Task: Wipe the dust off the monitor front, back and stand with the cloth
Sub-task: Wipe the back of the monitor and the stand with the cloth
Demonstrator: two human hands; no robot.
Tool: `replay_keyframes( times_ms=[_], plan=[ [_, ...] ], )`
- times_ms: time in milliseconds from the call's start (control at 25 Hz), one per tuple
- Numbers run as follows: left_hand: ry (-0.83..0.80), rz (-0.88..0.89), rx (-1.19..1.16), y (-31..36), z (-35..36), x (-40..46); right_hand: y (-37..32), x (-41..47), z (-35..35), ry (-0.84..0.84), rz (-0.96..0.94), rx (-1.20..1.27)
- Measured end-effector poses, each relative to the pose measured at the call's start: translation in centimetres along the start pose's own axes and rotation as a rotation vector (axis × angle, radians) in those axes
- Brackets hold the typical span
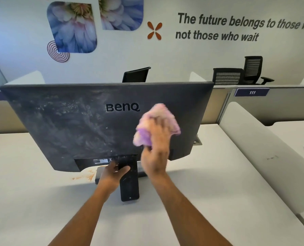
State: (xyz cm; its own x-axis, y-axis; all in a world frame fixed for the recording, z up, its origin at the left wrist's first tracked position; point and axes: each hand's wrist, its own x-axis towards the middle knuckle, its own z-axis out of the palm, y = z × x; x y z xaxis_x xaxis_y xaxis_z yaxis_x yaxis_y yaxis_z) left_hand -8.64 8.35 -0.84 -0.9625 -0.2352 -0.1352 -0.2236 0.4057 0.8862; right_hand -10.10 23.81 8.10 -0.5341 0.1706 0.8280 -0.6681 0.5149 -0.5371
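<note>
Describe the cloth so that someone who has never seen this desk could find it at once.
Find the black monitor on the white desk, its dusty back towards the camera. Right of its logo, the right hand presses the cloth against the panel. It is the only soft, crumpled, pink and purple thing there.

"BenQ" on monitor [94, 121]; "111" on partition plate [251, 92]; wall quote partly cropped.

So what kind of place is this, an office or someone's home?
Most likely an open-plan office. A monitor stands on a white desk split by low partitions, one bearing the number plate 111. Black office chairs line the next row, and a motivational slogan runs across the wall.
</note>
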Motion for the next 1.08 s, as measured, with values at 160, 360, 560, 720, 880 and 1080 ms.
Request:
replay_keyframes(
  times_ms=[160,360,560,720,880,1080],
  plan=[
    [0.005,0.04,0.058,0.3,-0.3,-0.1,-1.3,-0.9,-0.1,-0.163,-0.304,0.011],
    [-0.009,0.009,0.07,0.2,0.0,0.0,1.9,6.0,-5.8,0.396,0.0,-0.083],
    [0.005,0.008,0.06,0.1,0.1,0.0,2.9,9.6,-6.1,0.295,0.172,-0.191],
    [0.0,-0.002,0.042,0.1,0.1,0.1,0.0,9.0,-2.4,0.159,0.04,-0.332],
    [-0.029,-0.003,0.008,0.1,-0.1,0.1,-4.1,7.1,0.4,-0.168,-0.265,-0.25],
    [-0.023,-0.005,-0.008,0.3,-0.1,-0.1,-5.7,9.3,-2.2,-0.1,-0.4,0.096]
  ],
)
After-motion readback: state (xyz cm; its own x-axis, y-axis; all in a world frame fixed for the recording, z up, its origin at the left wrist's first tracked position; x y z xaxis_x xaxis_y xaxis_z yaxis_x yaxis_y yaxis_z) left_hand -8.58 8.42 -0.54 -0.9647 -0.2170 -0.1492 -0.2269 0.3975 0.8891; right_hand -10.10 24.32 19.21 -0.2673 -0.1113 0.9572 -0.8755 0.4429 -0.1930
